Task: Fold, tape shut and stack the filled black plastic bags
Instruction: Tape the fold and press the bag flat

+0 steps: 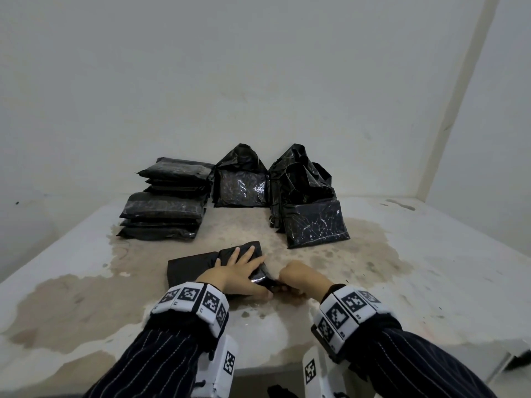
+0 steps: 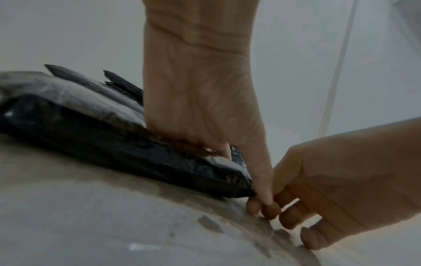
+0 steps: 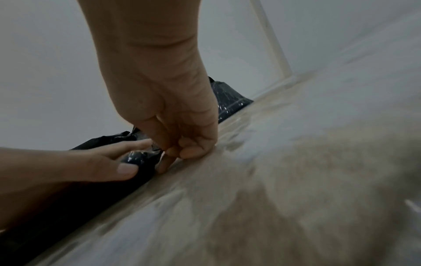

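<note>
Pressing flat on the folded black bag (image 1: 201,265), the left hand (image 1: 238,268) lies palm down with its fingers (image 1: 248,251) spread straight across the bag's top and its thumb along the near right corner; the bag lies on the stained white surface (image 1: 402,268), near the front edge and close to the person; the right hand (image 1: 304,278) sits just beside that corner, its fingers (image 2: 268,209) curled and pinching the crumpled end of the plastic there, knuckles touching the surface; two stacks of flat sealed bags (image 1: 163,216) stand at the back left, the farther stack (image 1: 178,175) behind the nearer; unfolded filled bags (image 1: 241,182) with loose open tops stand at the back centre and right, one more (image 1: 314,225) leaning in front of them; striped dark sleeves (image 1: 161,363) cover both forearms.
</note>
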